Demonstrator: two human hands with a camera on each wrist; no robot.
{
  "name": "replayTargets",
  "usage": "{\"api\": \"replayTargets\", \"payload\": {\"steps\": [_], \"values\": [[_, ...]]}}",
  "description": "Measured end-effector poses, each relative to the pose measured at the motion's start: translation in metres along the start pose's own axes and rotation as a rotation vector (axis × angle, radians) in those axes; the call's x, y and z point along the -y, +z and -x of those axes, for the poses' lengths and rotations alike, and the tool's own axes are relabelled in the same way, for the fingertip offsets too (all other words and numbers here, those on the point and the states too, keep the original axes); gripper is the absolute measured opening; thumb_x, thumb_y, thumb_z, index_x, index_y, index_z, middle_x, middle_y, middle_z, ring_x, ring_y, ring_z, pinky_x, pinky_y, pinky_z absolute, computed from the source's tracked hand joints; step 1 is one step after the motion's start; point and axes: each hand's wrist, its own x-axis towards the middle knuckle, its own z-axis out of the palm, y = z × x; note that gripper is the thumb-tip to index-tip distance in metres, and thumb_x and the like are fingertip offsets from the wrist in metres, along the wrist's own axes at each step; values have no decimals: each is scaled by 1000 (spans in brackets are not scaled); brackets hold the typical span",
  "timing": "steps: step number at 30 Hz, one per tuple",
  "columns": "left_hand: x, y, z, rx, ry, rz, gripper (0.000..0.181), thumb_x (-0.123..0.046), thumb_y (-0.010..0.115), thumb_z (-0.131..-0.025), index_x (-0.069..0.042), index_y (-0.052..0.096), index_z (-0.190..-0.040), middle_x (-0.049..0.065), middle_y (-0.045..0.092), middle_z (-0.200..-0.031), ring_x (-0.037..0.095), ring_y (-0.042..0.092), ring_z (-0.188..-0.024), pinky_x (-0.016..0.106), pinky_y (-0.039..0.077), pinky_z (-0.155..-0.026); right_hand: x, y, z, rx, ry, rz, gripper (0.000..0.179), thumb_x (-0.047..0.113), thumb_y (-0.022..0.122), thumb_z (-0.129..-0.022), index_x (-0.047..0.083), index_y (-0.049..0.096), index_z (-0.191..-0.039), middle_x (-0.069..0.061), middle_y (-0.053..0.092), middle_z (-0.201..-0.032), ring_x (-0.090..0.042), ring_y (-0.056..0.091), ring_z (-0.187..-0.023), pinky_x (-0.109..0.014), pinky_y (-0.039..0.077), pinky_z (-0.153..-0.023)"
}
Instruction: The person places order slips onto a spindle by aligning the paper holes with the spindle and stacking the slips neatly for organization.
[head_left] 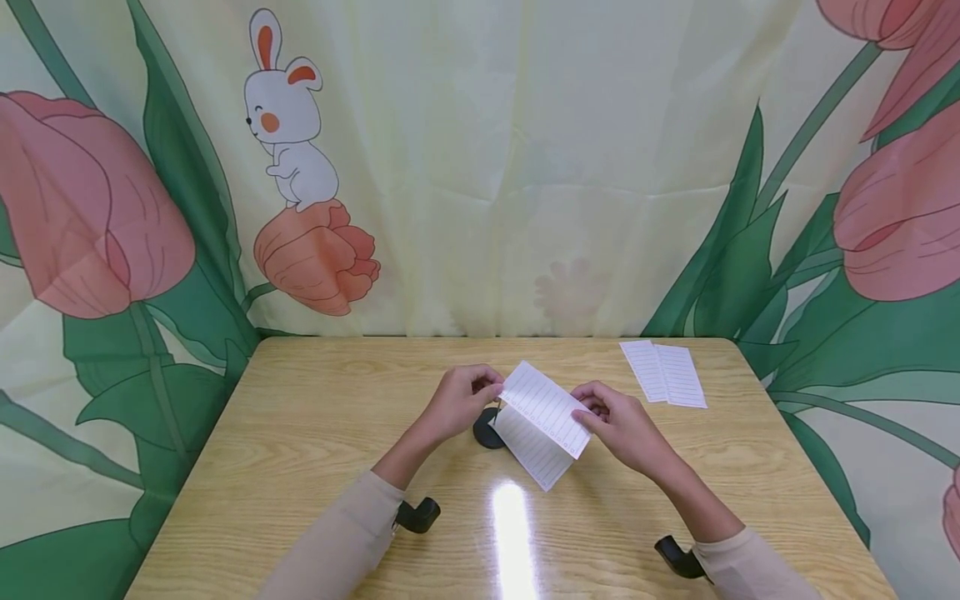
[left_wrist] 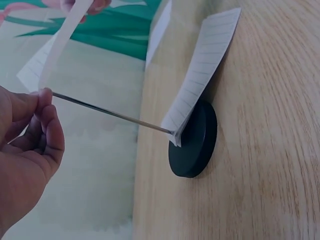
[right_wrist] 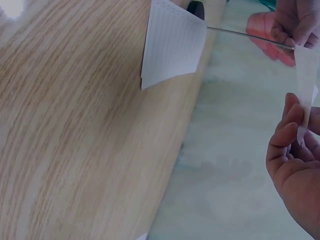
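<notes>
A bill spike stands on the table, with a round black base [head_left: 487,432] and a thin metal rod [left_wrist: 110,111]. Lined paper slips [left_wrist: 202,67] are pierced low on the rod, resting near the base. Another lined paper slip [head_left: 546,407] is held above them. My left hand [head_left: 461,402] pinches its corner at the rod's tip, between thumb and fingertips. My right hand [head_left: 621,423] grips the slip's opposite end, thumb on top. Whether the rod has pierced this slip is hidden by the left fingers.
Two more lined slips [head_left: 663,375] lie overlapping at the table's back right. The wooden table [head_left: 315,417] ends at a flower-printed curtain [head_left: 480,167]. Black curved pieces [head_left: 418,516] stick out by both sleeves.
</notes>
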Motion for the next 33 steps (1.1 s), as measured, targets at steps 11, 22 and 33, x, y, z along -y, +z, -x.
{"api": "replayTargets", "payload": {"steps": [11,22,33], "values": [[2,3,0,-9,16,-31,9,-3,65,-100,-2,74,-100,11,74,-94,33,73,-90,23,56,-71,-8,4,0,-17,-34,16,21,2,71,-95,1,67,-116,-7,73,-96,-15,67,-85,-23,56,-72],[8,6,-3,-2,3,-83,10,-4,65,-100,-3,75,-97,8,72,-87,18,65,-78,20,49,-63,-17,14,0,17,4,-2,19,5,70,-97,1,67,-116,-5,72,-96,-14,65,-86,-24,55,-72],[20,6,-7,41,-33,-123,12,-7,65,-101,-6,74,-94,6,71,-86,12,59,-77,22,48,-66,-29,27,-2,53,13,19,14,7,69,-98,4,69,-112,-3,73,-96,-14,68,-90,-27,58,-78]]}}
